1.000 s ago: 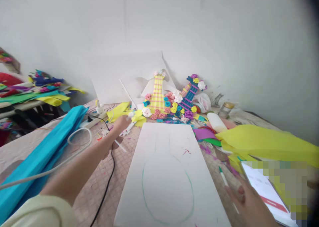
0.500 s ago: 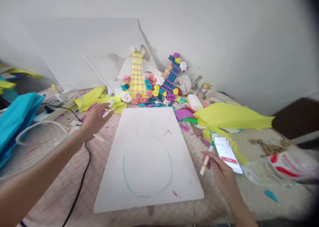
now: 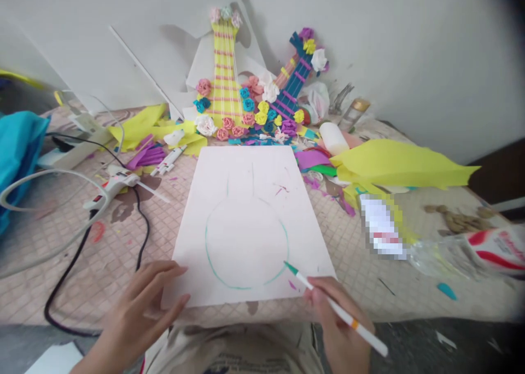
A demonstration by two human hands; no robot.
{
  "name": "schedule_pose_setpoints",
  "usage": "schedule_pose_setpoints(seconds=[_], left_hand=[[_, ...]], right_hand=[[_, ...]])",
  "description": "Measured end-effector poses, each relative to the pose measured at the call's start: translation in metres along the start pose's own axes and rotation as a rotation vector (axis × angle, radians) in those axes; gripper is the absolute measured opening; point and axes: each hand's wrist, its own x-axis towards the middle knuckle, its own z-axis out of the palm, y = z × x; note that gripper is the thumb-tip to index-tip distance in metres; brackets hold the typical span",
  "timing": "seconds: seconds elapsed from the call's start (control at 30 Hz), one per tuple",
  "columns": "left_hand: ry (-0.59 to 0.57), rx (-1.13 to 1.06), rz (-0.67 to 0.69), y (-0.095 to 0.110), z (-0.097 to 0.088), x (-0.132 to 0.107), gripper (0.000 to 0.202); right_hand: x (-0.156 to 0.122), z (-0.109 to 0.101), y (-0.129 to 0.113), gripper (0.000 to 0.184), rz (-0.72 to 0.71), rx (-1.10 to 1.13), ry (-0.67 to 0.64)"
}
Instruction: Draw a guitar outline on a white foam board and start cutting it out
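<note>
A white board (image 3: 246, 237) lies flat on the table, bearing a faint green outline: a rounded body with two short lines above it. My right hand (image 3: 338, 319) grips a white marker (image 3: 334, 305) with an orange band, its green tip at the outline's lower right curve. I cannot tell whether the tip touches the board. My left hand (image 3: 143, 303) is at the board's lower left corner, holding nothing, its fingers and thumb apart. A small purple scrap (image 3: 292, 285) rests on the board near the marker.
Behind the board stand a yellow guitar-shaped craft (image 3: 225, 79) and a blue one (image 3: 293, 84), both with paper flowers. A glue gun (image 3: 110, 188) and cables lie left. At right are yellow paper (image 3: 402, 163), a phone (image 3: 381, 229) and a plastic packet (image 3: 492, 248).
My left hand has come back from the far left items to the board's near corner. My right hand has turned the marker, bringing its green tip over the outline. The view has tilted downward.
</note>
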Motion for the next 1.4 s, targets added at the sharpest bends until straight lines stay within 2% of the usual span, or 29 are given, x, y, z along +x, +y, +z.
schedule_pose_setpoints(seconds=[0.1,0.2,0.43,0.73,1.0,1.2,1.4], left_hand=[[0.036,-0.078,0.051,0.008,0.006,-0.005,0.02],[0.047,-0.124,0.107,0.015,0.013,-0.006,0.021],[0.056,-0.142,0.139,0.018,0.018,-0.004,0.019],[0.039,-0.143,0.148,0.014,0.021,-0.007,0.022],[0.041,-0.127,0.143,0.015,0.02,-0.006,0.019],[0.046,-0.132,0.143,0.016,0.019,-0.005,0.018],[0.04,-0.12,0.159,0.015,0.019,-0.006,0.02]], right_hand=[[-0.023,0.02,-0.006,0.007,-0.037,-0.018,0.074],[-0.036,0.033,-0.006,0.006,-0.161,-0.029,0.052],[-0.042,0.036,-0.001,0.02,-0.336,-0.068,-0.02],[-0.045,0.039,0.001,0.017,-0.319,-0.07,-0.028],[-0.045,0.029,0.011,0.015,-0.335,-0.187,-0.02],[-0.045,0.023,0.014,0.009,-0.222,-0.165,0.043],[-0.045,0.011,0.019,0.008,-0.075,0.03,0.175]])
